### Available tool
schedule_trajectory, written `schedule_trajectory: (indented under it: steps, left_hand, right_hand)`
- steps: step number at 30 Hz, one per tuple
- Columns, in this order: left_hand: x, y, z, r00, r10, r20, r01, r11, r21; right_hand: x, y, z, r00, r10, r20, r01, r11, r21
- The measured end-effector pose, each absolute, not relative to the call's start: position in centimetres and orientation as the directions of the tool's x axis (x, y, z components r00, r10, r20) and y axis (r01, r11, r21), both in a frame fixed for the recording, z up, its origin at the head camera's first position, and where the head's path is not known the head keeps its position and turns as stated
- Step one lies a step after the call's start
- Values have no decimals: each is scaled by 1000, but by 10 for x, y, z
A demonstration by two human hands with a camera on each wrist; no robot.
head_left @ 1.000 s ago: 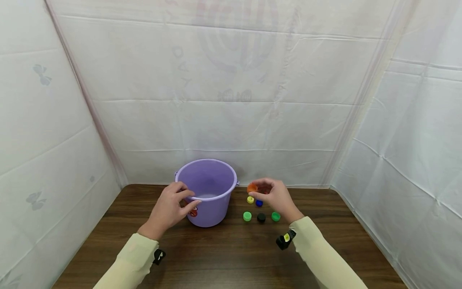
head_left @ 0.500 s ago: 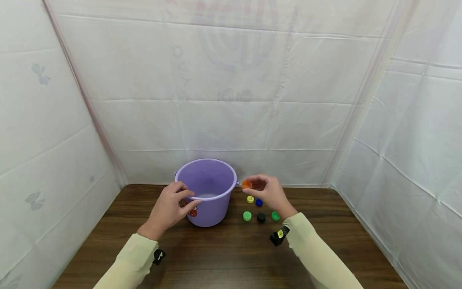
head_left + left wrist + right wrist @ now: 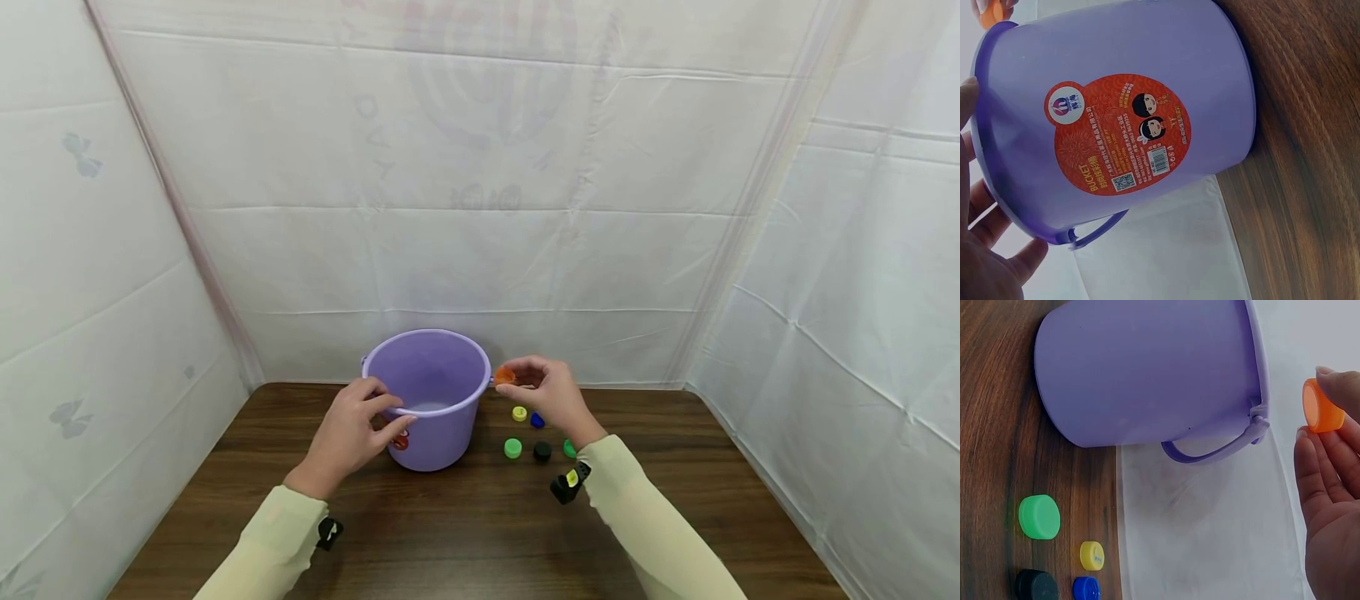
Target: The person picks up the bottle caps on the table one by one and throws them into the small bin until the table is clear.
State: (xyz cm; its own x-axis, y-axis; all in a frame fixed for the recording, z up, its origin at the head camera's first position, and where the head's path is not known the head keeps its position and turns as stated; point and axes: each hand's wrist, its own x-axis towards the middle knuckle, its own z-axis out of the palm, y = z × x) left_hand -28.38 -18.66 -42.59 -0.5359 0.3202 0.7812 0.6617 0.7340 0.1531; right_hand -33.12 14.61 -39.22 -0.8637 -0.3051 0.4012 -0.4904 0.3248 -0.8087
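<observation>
A purple bucket [image 3: 435, 433] with a red sticker [image 3: 1122, 139] stands upright at the back of the table. My left hand [image 3: 347, 429] grips its near-left rim, thumb outside and fingers over the edge. My right hand [image 3: 551, 396] pinches an orange bottle cap [image 3: 1322, 406] between thumb and fingertips, up beside the right side of the bucket's rim. On the table below that hand lie a yellow cap [image 3: 519, 413], a blue cap [image 3: 537, 421], a light green cap [image 3: 512, 448], a black cap [image 3: 542, 452] and a darker green cap [image 3: 570, 449], partly hidden by the right wrist.
The dark wooden table [image 3: 450, 542] ends at a white sheet [image 3: 480, 267] hung behind it, with more sheeting at both sides. The bucket's purple handle [image 3: 1216, 450] hangs down at the back. Black straps with small devices sit on both wrists.
My right hand has carried the orange cap leftward and slightly up, from above the yellow cap to the bucket's right rim. The left hand stays on the bucket.
</observation>
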Motion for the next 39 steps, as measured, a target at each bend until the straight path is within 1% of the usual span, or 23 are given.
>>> schedule_trajectory:
  steps: [10,15,22,26,33,39]
  left_hand:
    - [-283,-188,-426,-548,313,775,652,740,162]
    - [-283,-188,-426,-550,313,774,649,744,160]
    - [-283,-188,-426,-550,312,775,647,746,158]
    - [-283,-188,-426,-559,307,770,635,756,159]
    - [-281,-186,-426,-564,307,767,633,757,163]
    - [-281,-184,-427,-568,310,763,629,761,158]
  right_hand:
    - [-335,134,-390,-852,-305,424,-507,288,-812]
    - [-338,126,-389,-843,-302,446,-527,290,-799]
    - [-342,115,-387,-846,-302,440,-524,316,-791]
    - [-347,108,-386,-846,-302,440,-524,320,-789]
    - [-352,97,-383,-845,-282,455,-529,310,-790]
    - [-353,92,-383,-857,-272,437,-508,303,-807]
